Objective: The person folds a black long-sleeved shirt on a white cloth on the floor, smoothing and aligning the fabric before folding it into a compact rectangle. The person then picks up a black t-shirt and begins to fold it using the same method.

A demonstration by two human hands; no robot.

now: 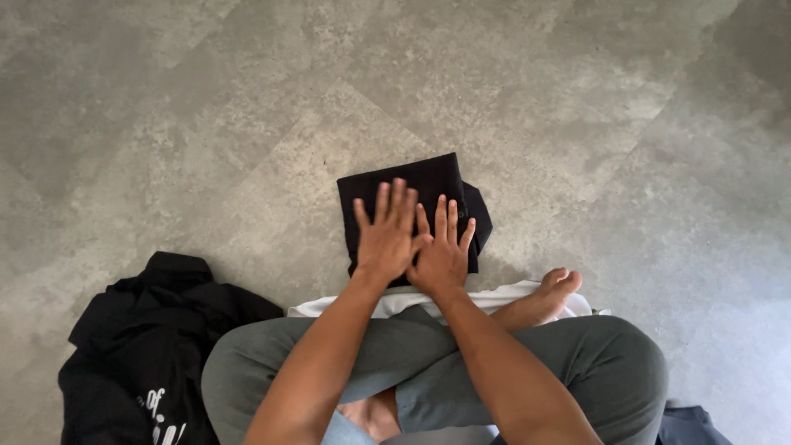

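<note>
While the person sits cross-legged, the folded black cloth (416, 210) lies on the floor (206, 124) straight ahead of the knees; left hand (386, 237) and right hand (442, 251) both press flat on it, fingers spread, side by side and equally near, grasping nothing

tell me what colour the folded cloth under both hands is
Black. The folded cloth is plain, without visible pattern, and shows best in the head view, the only one.
</note>
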